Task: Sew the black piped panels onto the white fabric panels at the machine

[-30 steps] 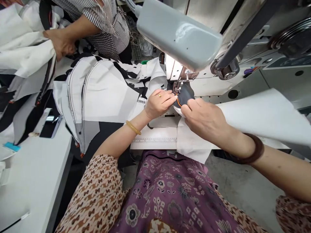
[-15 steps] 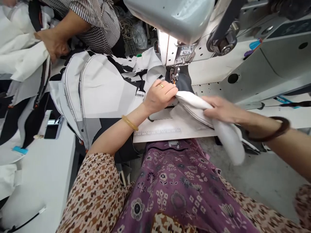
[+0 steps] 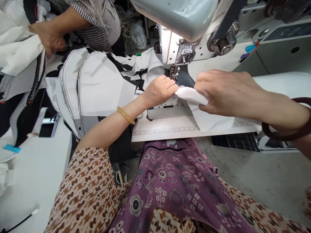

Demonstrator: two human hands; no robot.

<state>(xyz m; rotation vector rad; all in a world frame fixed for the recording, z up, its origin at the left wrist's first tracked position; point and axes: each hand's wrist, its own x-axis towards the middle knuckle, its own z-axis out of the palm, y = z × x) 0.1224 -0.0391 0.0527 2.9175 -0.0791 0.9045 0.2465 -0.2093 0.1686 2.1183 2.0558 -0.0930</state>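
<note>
White fabric (image 3: 211, 119) stretches between my two hands in front of the sewing machine (image 3: 177, 48). My left hand (image 3: 160, 91) is closed on the fabric's edge, just before the presser foot (image 3: 174, 73). Farther right, my right hand (image 3: 223, 92) is closed round a folded part of the same fabric. Dark material (image 3: 184, 78) lies under and behind the foot. To the left, a stack of white sewn panels (image 3: 102, 84) with dark edging spreads over the work surface. My left fingertips hide the spot where the fabric meets the foot.
A ruler strip (image 3: 165, 130) runs along the machine table's front edge. On the left table (image 3: 36, 171) lie a phone (image 3: 49, 124) and a blue clip (image 3: 12, 149). At upper left, a co-worker's hand (image 3: 50, 37) grips white fabric. A black crate (image 3: 235, 142) stands below at right.
My right hand has moved up and closer to the camera, swinging the fabric's loose end from hanging over the table edge onto the table. My left hand stays near the presser foot.
</note>
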